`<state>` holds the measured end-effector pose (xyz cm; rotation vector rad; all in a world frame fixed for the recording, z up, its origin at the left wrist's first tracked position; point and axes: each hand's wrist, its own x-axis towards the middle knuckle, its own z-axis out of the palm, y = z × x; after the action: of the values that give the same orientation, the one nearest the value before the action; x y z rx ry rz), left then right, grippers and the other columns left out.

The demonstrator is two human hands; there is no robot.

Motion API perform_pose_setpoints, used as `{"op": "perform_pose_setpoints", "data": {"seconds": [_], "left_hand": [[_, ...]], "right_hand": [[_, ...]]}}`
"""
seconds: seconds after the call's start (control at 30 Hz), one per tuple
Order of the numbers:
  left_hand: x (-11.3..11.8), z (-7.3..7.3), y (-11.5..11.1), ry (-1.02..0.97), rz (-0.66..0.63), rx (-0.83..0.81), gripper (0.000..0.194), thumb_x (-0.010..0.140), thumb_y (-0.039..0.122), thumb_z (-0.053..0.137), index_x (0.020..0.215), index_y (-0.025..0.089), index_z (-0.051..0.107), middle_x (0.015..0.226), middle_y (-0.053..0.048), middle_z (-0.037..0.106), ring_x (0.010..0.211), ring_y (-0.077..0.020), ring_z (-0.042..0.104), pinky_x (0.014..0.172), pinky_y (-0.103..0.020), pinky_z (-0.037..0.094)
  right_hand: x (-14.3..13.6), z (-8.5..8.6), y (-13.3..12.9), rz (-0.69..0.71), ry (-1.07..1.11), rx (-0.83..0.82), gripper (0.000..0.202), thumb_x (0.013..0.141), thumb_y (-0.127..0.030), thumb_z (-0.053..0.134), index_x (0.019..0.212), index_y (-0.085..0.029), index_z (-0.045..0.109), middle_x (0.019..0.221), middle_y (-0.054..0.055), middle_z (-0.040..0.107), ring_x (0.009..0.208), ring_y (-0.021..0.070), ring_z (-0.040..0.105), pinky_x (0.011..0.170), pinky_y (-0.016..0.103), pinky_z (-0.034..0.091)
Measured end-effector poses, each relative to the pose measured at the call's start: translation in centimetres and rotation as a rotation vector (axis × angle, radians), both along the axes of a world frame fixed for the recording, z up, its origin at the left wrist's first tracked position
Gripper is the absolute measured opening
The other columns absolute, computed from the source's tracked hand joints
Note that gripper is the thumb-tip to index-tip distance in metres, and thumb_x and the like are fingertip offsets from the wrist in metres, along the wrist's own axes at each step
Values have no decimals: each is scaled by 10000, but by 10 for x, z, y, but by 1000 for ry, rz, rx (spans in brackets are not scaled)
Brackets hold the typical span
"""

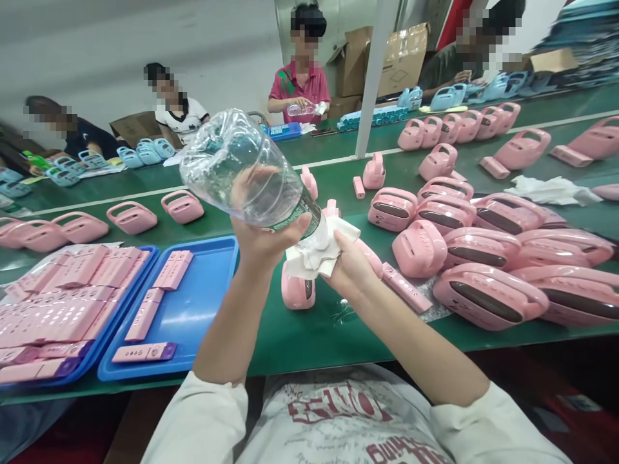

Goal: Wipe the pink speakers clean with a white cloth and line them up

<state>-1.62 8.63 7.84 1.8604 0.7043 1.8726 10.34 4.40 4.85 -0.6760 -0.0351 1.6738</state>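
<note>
My left hand (264, 225) is wrapped round a large clear plastic bottle (227, 167), tilted with its mouth down toward the right. A white cloth (319, 251) covers the bottle's mouth, and my right hand (351, 261) grips that cloth from the right side. The bottle's neck is hidden by the cloth. Below the cloth a pink handled case (296, 290) stands on the green table (271, 338). Right of my right hand lies a pink bar-shaped part (406, 287) with dark markings.
Many pink handled cases (488, 293) crowd the table's right side. At left are a blue tray (207, 328) holding several pink bars and a fuller tray of pink bars (58, 316). A grey post (374, 84) rises beyond the bottle. Co-workers (302, 84) sit across the table.
</note>
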Motion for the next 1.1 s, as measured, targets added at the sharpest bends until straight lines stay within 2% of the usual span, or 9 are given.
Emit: {"op": "perform_pose_setpoints", "data": {"seconds": [0.1,0.23,0.37,0.53,0.63,0.77,0.9,1.03,1.1], "left_hand": [[1,0,2,-40,8,49,798,552,633,817,1207,314,491,1205,-53,562,1133,-295,612,945,-464,538],[3,6,-2,-67,-37,107,674,549,539,853,1099,296,547,1106,-37,579,1058,-281,638,951,-470,529],[1,6,-1,-142,-49,126,622,594,496,844,1113,324,548,1142,-24,559,1015,-258,647,933,-454,534],[-3,-3,2,-152,-61,10,627,600,522,833,1120,306,558,1155,-36,592,1041,-266,649,922,-441,538],[-4,-2,1,-179,-89,-54,600,597,523,832,1091,300,574,1121,-31,621,1032,-269,661,909,-433,546],[-3,0,5,-205,-104,-64,593,586,538,831,1066,301,575,1060,-22,639,955,-256,680,866,-433,560],[-2,-7,15,-187,-134,-83,611,559,560,836,1040,281,584,934,-8,653,926,-249,687,880,-439,549],[-3,-14,18,-183,-178,-122,592,575,549,833,1037,274,587,936,-7,654,894,-234,693,874,-433,550],[-2,-15,17,-188,-193,-113,589,575,533,840,1040,276,586,937,-6,655,897,-236,693,871,-430,551]], "right_hand": [[1,0,1,8,2,-60,349,995,-277,374,1149,-104,635,885,84,765,828,206,735,785,322,616],[3,-3,2,4,-11,-43,351,1000,-269,363,1164,-108,628,912,77,766,838,200,731,778,318,613],[4,-4,1,35,-23,-23,370,999,-299,371,1174,-96,627,983,105,761,880,207,728,795,323,608],[5,-1,5,69,-20,-19,391,1008,-291,332,1173,-97,628,972,106,762,879,204,729,763,315,609],[4,-2,8,22,-21,-31,370,1001,-288,362,1162,-93,632,983,106,762,858,194,732,714,280,607],[2,-4,11,25,-9,-14,358,994,-273,377,1140,-80,641,971,114,763,882,197,730,763,283,604],[-1,-8,14,9,-50,-11,324,986,-255,373,1058,-122,659,944,76,765,882,185,726,798,284,603],[-5,-13,16,33,-67,5,288,972,-291,413,936,-176,674,936,55,761,823,186,727,709,277,611],[-8,-16,18,30,-107,25,248,950,-279,452,863,-200,671,848,42,754,740,181,716,644,271,600]]}}
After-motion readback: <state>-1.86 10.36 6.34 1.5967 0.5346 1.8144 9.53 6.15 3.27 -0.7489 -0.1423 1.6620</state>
